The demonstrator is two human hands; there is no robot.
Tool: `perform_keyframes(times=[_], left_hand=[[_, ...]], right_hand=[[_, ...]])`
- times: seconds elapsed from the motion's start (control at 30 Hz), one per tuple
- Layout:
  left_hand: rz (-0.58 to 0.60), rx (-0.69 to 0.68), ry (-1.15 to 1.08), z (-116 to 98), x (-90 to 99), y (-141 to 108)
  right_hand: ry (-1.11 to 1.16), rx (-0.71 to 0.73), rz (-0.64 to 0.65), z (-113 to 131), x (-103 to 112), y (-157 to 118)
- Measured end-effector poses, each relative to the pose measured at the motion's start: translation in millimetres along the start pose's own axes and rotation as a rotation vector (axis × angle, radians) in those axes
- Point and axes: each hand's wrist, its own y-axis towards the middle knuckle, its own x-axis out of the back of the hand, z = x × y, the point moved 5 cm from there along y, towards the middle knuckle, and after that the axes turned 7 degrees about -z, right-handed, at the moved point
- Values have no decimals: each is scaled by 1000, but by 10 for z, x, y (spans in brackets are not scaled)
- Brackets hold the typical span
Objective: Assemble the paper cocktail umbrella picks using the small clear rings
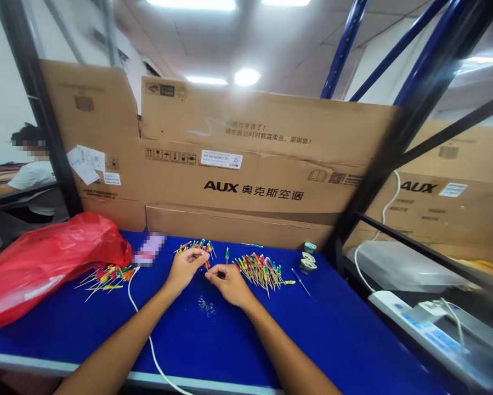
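Observation:
Fingers pinched, my left hand [187, 267] holds the upper end of a small orange cocktail umbrella [207, 264], closed up on its stick. Lower down, the fingertips of my right hand [228, 283] close on the stick of the same umbrella. Below my hands lie several small clear rings [207, 306] on the blue table. A pile of closed, coloured cocktail umbrellas [262, 270] is to the right of my right hand. Behind my left hand is another group of cocktail umbrellas [197, 246], partly hidden by it. One green umbrella [227, 254] lies between the two groups.
A red plastic bag [65, 258] lies at the left, with loose umbrellas [106, 278] at its mouth. A white cable [149, 334] crosses the blue table [320, 340]. Small stacked containers [307, 260] stand back right. Cardboard [246, 175] walls the rear; a power strip [419, 334] is at right.

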Motion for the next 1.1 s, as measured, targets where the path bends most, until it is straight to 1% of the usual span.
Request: perform_keyframes(times=[0.13,0.27,0.33,0.4,0.43,0.5,0.57,0.63,0.73,0.83,0.97,1.1], left_hand=[[79,30,29,67,-38,-13],[170,47,61,72,-67,-45],[193,49,72,67,-68,-50],[183,46,82,61,-50,-42],[164,39,86,57,-32,-34],[109,24,93,48,13,-12],[51,9,100,42,62,11],[6,-10,108,35,98,29],[-16,-30,121,25,110,33],[-10,-42,130,15,91,18],[7,-61,132,9,70,4],[13,-70,128,26,69,7]], right_hand=[[-83,63,55,54,-6,-3],[-111,148,119,100,-28,-3],[-147,181,150,118,-20,-2],[-213,198,185,131,10,-4],[-218,186,182,135,46,-3],[-280,181,193,145,126,-10],[-385,236,222,175,195,-28],[-425,298,326,196,202,-67],[-427,350,439,204,141,-127],[-420,390,495,194,15,-179],[-432,406,507,143,-116,-201],[-473,412,472,108,-163,-175]])
